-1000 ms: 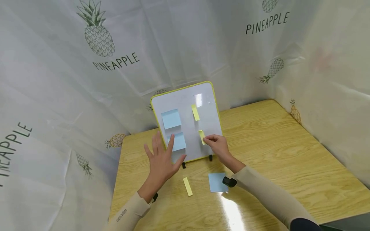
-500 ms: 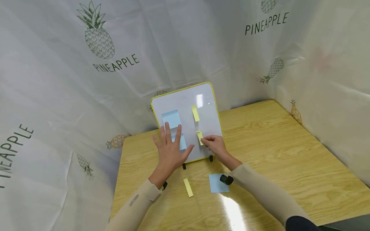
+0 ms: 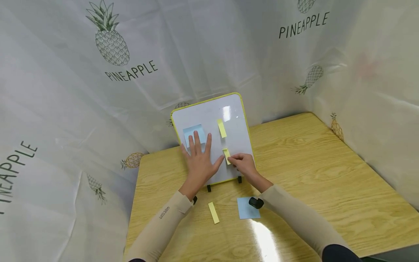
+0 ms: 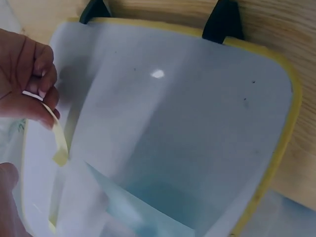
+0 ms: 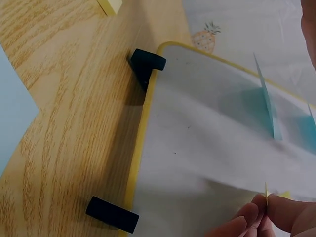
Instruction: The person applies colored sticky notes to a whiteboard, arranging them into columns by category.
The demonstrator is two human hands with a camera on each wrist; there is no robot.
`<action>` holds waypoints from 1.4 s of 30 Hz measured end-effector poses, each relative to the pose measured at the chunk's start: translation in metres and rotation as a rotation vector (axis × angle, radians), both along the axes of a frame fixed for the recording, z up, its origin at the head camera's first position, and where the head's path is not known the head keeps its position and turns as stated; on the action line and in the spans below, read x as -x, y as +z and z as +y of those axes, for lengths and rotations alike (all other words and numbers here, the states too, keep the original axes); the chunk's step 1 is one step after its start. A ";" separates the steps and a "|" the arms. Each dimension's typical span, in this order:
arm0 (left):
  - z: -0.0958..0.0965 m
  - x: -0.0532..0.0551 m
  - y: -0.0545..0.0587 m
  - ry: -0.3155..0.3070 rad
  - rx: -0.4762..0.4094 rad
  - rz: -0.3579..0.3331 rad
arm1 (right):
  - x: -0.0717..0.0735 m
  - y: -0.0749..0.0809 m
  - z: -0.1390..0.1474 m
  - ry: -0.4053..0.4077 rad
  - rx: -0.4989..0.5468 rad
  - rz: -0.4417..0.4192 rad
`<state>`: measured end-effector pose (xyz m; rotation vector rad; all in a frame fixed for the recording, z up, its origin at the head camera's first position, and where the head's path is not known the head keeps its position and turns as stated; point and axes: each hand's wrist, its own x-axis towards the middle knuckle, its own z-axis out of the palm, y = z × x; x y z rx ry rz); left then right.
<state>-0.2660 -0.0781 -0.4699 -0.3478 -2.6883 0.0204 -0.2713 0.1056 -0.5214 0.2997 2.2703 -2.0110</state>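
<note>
A whiteboard point(image 3: 214, 109) with a yellow frame stands tilted on black feet. My right hand point(image 3: 243, 165) pinches the lower edge of a yellow sticky strip point(image 3: 226, 155) between thumb and fingertips; in the left wrist view the strip point(image 4: 59, 140) bows out from the board, its far end against the surface. My left hand point(image 3: 199, 165) spreads its fingers in front of the board's left side, overlapping the upper blue sticky note point(image 3: 193, 131) and hiding the lower one in the head view. That lower blue note point(image 5: 266, 103) angles away from the board in the right wrist view.
Another yellow strip point(image 3: 222, 128) sticks higher on the board. On the wooden table point(image 3: 311, 171) in front lie a loose yellow strip pad point(image 3: 214, 213) and a blue note pad point(image 3: 245, 213), partly under the right wrist camera. Pineapple-printed sheeting point(image 3: 203, 54) closes off the back and sides.
My left hand has moved right and up across the board, from the left edge to beside the lower yellow strip, covering the lower blue note. My right hand keeps pinching the strip, almost unmoved.
</note>
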 end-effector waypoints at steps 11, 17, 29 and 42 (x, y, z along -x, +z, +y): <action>0.013 0.017 -0.001 0.015 0.056 0.009 | 0.003 -0.005 -0.001 -0.013 0.004 -0.019; 0.022 0.028 -0.006 0.016 0.074 0.026 | 0.004 -0.008 0.000 -0.013 -0.003 -0.023; 0.028 0.044 -0.009 0.068 0.108 0.042 | 0.003 -0.009 -0.001 -0.014 0.021 -0.004; 0.028 0.053 -0.004 0.061 0.046 0.033 | 0.004 -0.010 -0.003 -0.017 -0.058 0.081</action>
